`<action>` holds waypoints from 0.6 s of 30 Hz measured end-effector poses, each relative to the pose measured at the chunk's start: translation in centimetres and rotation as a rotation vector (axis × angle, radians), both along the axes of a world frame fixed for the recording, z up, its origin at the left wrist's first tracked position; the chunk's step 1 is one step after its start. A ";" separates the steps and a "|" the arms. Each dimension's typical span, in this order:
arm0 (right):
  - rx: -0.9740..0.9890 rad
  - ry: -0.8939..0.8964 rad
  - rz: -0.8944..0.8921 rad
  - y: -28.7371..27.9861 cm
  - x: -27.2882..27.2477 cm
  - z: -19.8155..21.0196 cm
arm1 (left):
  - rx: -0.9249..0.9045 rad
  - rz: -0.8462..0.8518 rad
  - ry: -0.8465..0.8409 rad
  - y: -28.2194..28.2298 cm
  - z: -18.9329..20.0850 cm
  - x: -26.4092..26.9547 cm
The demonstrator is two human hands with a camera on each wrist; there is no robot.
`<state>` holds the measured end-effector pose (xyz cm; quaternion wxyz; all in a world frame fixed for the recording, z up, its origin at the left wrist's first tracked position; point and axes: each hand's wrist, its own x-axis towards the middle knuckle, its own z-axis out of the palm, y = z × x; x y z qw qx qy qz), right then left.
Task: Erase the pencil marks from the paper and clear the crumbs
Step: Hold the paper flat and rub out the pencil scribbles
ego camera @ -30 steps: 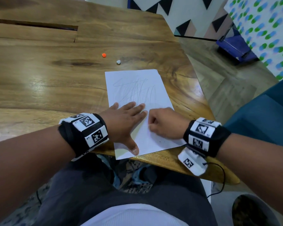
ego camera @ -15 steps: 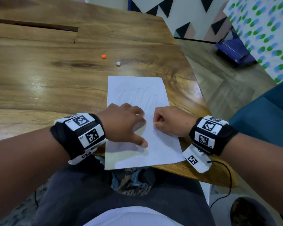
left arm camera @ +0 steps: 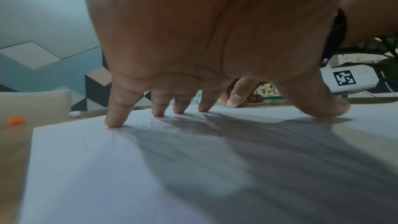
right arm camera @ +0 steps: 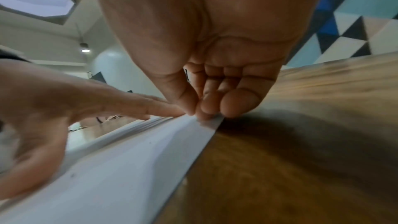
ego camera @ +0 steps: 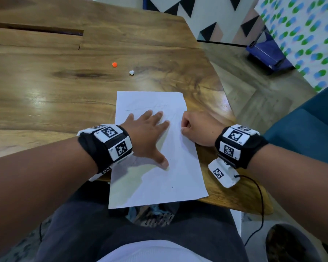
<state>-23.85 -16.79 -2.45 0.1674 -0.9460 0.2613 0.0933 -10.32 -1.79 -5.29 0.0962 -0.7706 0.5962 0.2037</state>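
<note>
Currently, item one: a white rectangular sheet of paper [ego camera: 160,167] lies on the near edge of a brown wooden table [ego camera: 55,95], its near end overhanging the table edge above the person's lap; against the earlier head views it sits squarer to the person and lower toward the lap, having been rotated from a tilted lie. Item two: faint grey pencil marks [ego camera: 146,108] remain across the far part of the sheet, visibly paler than a second ago, so by judgement the erasing is well along but not finished. Item three: the left hand [ego camera: 148,133] now lies flat with fingers spread and straight on the sheet, thumb out toward the near side, where half a second ago the fingers were curled; it serves as a hold-down. Item four: the right hand [ego camera: 199,127] is fisted at the sheet's right edge, thumb and fingertips pressed together on the paper; an eraser is presumably pinched there, but no view shows it. Item five: a small orange bead-like piece [ego camera: 114,64] and a small white scrap [ego camera: 131,72] rest on the table beyond the sheet, unmoved. Item six: crumbs, too small to make out; clearing by judgement still pending.
</note>
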 end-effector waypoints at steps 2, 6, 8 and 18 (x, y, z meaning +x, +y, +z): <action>-0.013 0.031 0.068 1.3 -0.6 -0.2 | -0.006 -0.007 -0.009 0.2 -0.2 0.0; 0.041 0.100 0.293 3.7 -1.8 0.0 | 0.001 -0.009 -0.001 0.3 -0.5 0.0; 0.042 0.102 0.285 3.2 -1.5 0.1 | -0.007 -0.011 -0.006 0.3 -0.6 -0.1; 0.037 0.069 0.223 1.4 -1.6 -0.2 | -0.010 0.015 -0.002 0.4 -0.6 -0.3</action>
